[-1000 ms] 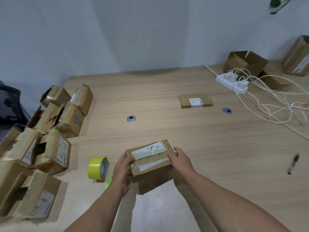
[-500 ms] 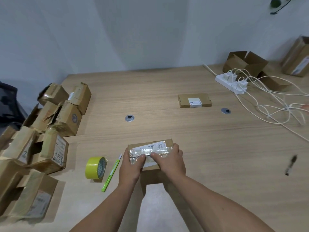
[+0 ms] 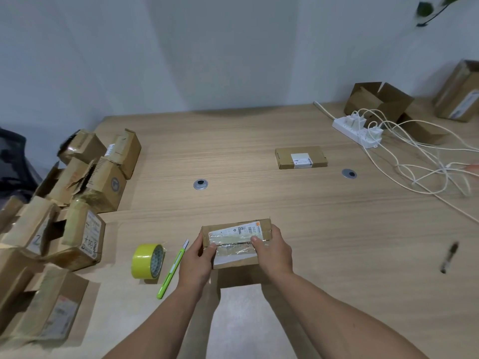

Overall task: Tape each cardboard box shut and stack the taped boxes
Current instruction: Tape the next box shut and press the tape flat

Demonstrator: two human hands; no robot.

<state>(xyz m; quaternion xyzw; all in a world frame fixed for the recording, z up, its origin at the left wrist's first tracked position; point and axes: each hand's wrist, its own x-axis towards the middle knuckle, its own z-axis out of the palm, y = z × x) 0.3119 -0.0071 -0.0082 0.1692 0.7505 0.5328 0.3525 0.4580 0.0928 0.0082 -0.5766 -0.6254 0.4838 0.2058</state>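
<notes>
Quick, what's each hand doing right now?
Left hand: holding the cardboard box at its left end, thumb on top.
Right hand: holding its right end, thumb on top.

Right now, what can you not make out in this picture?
Head view:
Fine print on the box label: too small.
Its ends: under the left hand and right hand.
Far right, dark object: blurred.
Left, pile of boxes: cut by the frame.
</notes>
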